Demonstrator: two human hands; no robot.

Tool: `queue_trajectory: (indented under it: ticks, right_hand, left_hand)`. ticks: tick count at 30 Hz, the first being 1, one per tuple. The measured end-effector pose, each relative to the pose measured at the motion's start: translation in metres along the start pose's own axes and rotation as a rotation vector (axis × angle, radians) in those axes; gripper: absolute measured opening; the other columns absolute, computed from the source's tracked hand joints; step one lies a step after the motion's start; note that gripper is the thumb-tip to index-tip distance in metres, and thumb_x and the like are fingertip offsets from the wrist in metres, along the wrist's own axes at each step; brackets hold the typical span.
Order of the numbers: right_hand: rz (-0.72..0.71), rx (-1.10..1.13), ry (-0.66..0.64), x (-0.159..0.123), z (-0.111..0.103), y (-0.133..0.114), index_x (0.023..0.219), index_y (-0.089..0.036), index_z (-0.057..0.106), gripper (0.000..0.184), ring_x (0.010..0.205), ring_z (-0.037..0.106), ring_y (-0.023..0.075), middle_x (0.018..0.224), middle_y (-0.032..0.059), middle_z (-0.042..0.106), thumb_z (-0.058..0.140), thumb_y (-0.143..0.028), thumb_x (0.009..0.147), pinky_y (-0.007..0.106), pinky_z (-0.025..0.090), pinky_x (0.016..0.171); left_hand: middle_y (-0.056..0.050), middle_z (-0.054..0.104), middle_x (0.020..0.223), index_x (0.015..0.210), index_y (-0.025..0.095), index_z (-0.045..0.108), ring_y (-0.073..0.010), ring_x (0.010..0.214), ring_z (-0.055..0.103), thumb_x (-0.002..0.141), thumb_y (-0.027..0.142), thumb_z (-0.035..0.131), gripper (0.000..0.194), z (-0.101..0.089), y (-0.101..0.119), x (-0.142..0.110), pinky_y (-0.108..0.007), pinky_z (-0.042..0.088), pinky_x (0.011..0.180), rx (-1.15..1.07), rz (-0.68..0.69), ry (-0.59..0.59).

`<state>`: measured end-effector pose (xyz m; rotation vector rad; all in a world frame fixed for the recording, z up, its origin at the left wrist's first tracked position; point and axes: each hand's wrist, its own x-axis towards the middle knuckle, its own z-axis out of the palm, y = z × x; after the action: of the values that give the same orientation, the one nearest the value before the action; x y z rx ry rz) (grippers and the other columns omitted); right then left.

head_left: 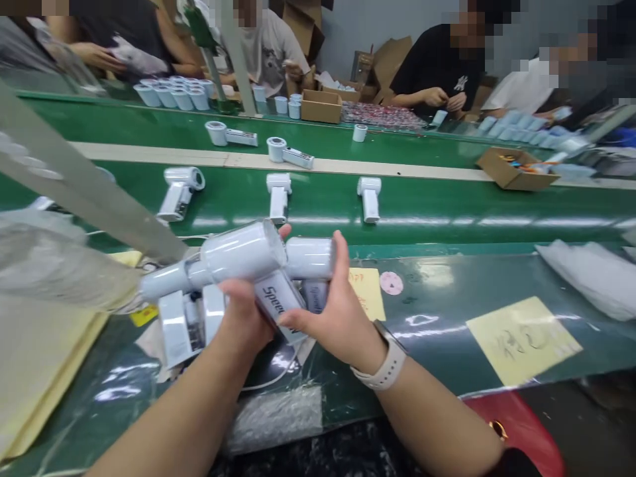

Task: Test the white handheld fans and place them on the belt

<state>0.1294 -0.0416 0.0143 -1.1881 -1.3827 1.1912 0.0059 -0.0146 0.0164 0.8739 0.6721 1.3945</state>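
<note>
Gripping hair dryer (241,250), left hand (241,313) below, right fingers (295,320) on handle (278,297)

White hair dryer (242,250) held tilted, nozzle up-right; second dryer (309,258) just beside.

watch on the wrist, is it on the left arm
No, the white-strapped watch is on the wrist of the right hand, and the wrist of the left hand is bare.

Two hands (243,315) (338,311), five hair dryers (278,195) on the belt (447,205).
</note>
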Motion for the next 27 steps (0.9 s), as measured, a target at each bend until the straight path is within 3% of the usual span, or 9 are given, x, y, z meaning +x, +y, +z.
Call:
queue_trajectory:
  ticks: [5, 7, 9, 12, 15, 18, 20, 23, 27]
  right_hand:
    - [0.006, -0.007, -0.126, 0.003, 0.000, -0.001, 0.157, -0.029, -0.013, 0.145, 0.147, 0.030, 0.0352, 0.162, 0.0151, 0.025, 0.090, -0.055, 0.058, 0.059, 0.031, 0.116]
    - [-0.053, -0.046, -0.161, 0.004, -0.010, -0.005, 0.159, -0.031, -0.005, 0.138, 0.142, 0.038, 0.0351, 0.159, 0.0129, 0.033, 0.090, -0.049, 0.060, 0.057, 0.035, 0.114]
    - [-0.108, -0.165, -0.128, 0.004, -0.038, -0.010, 0.159, -0.029, 0.007, 0.125, 0.134, 0.048, 0.0350, 0.150, 0.0125, 0.047, 0.087, -0.041, 0.064, 0.057, 0.037, 0.112]
    - [-0.074, -0.519, 0.103, 0.007, -0.123, -0.009, 0.154, -0.025, 0.034, 0.102, 0.128, 0.052, 0.0405, 0.136, 0.0145, 0.059, 0.084, -0.038, 0.065, 0.061, 0.037, 0.109]
    - [0.249, -0.931, 0.363, 0.008, -0.239, 0.009, 0.142, -0.015, 0.050, 0.098, 0.115, 0.059, 0.0487, 0.114, 0.0199, 0.068, 0.086, -0.031, 0.052, 0.064, 0.042, 0.098]
    - [0.356, -0.967, 0.627, -0.003, -0.339, 0.028, 0.108, -0.018, 0.066, 0.065, 0.107, 0.062, 0.0522, 0.097, 0.0216, 0.069, 0.084, -0.033, 0.048, 0.064, 0.044, 0.088]
    - [0.300, -0.942, 0.702, -0.016, -0.378, 0.034, 0.089, -0.025, 0.064, 0.050, 0.104, 0.061, 0.0556, 0.093, 0.0214, 0.067, 0.084, -0.037, 0.045, 0.069, 0.042, 0.082]
    - [0.109, -0.867, 0.766, -0.031, -0.398, 0.035, 0.070, -0.033, 0.055, 0.035, 0.107, 0.060, 0.0493, 0.100, 0.0172, 0.064, 0.081, -0.043, 0.050, 0.064, 0.044, 0.078]
    - [-0.046, -0.831, 0.806, -0.018, -0.379, 0.037, 0.068, -0.034, 0.057, 0.021, 0.123, 0.048, 0.0446, 0.121, 0.0146, 0.056, 0.072, -0.047, 0.062, 0.063, 0.043, 0.078]
  left_hand:
    - [-0.002, 0.044, 0.153, 0.143, 0.037, 0.047, -0.0374, 0.141, 0.038, 0.057, 0.076, 0.075, 0.099, -0.013, -0.013, 0.003, -0.046, 0.048, 0.108, 0.093, 0.140, -0.119]
    - [-0.004, 0.042, 0.154, 0.146, 0.037, 0.041, -0.0387, 0.141, 0.038, 0.058, 0.074, 0.076, 0.101, -0.019, -0.018, 0.005, -0.048, 0.045, 0.110, 0.185, 0.194, -0.164]
    - [-0.007, 0.036, 0.157, 0.149, 0.036, 0.036, -0.0390, 0.142, 0.035, 0.063, 0.069, 0.076, 0.100, -0.024, -0.020, 0.008, -0.052, 0.039, 0.114, 0.347, 0.176, -0.239]
    - [-0.011, 0.029, 0.159, 0.149, 0.034, 0.031, -0.0365, 0.146, 0.029, 0.077, 0.059, 0.070, 0.085, -0.027, -0.020, 0.009, -0.055, 0.031, 0.117, 0.578, 0.060, -0.293]
    - [-0.012, 0.031, 0.157, 0.145, 0.032, 0.033, -0.0343, 0.147, 0.027, 0.085, 0.057, 0.061, 0.071, -0.026, -0.019, 0.008, -0.055, 0.029, 0.118, 0.697, -0.026, -0.274]
    - [-0.012, 0.032, 0.156, 0.144, 0.030, 0.035, -0.0359, 0.143, 0.033, 0.086, 0.059, 0.057, 0.068, -0.026, -0.019, 0.007, -0.056, 0.030, 0.116, 0.745, -0.096, -0.246]
    - [-0.012, 0.031, 0.157, 0.143, 0.031, 0.038, -0.0381, 0.141, 0.037, 0.085, 0.060, 0.058, 0.068, -0.026, -0.019, 0.006, -0.059, 0.032, 0.114, 0.775, -0.156, -0.238]
    - [-0.010, 0.032, 0.156, 0.141, 0.033, 0.042, -0.0397, 0.140, 0.038, 0.083, 0.059, 0.061, 0.066, -0.026, -0.019, 0.005, -0.060, 0.033, 0.112, 0.798, -0.207, -0.239]
    - [-0.011, 0.036, 0.153, 0.138, 0.032, 0.044, -0.0376, 0.140, 0.038, 0.084, 0.057, 0.060, 0.062, -0.023, -0.015, 0.003, -0.059, 0.032, 0.113, 0.809, -0.193, -0.249]
